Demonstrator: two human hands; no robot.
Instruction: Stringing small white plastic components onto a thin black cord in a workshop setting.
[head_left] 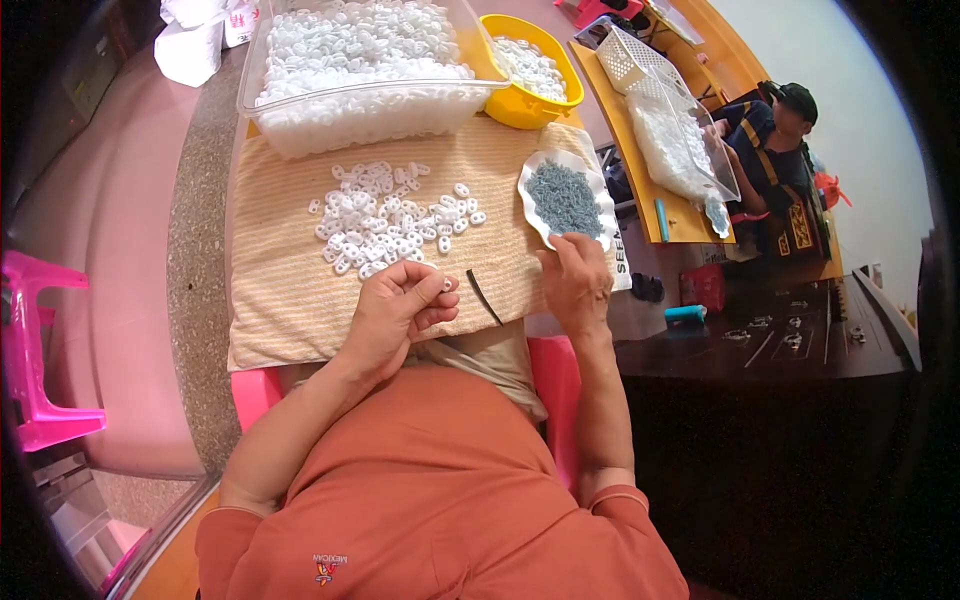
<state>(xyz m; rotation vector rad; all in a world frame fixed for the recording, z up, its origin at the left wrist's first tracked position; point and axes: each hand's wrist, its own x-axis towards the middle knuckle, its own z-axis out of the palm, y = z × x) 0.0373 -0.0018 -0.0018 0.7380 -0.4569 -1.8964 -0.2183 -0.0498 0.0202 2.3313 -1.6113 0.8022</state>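
Between the thumb and fingers of my left hand (pixel 398 312) is a small white oval plastic piece (pixel 447 286) with a hole in it. Just beyond that hand, many similar white plastic pieces (pixel 375 225) lie in a loose pile on the striped cloth (pixel 285 300). My right hand (pixel 580 282) is at the near edge of a white wavy-rimmed dish (pixel 533 207), its fingertips drawn together. Small grey-blue parts (pixel 565 197) are heaped in that dish. Whatever the right fingertips hold, if anything, is too small to make out. A thin black strip (pixel 484 297) lies between my hands.
At the table's far side stand a big clear bin (pixel 370 100) of white pieces and a yellow basin (pixel 530 107). A person (pixel 765 140) sits at another table with a clear container (pixel 715 150), off to the right. A pink stool (pixel 45 350) stands left.
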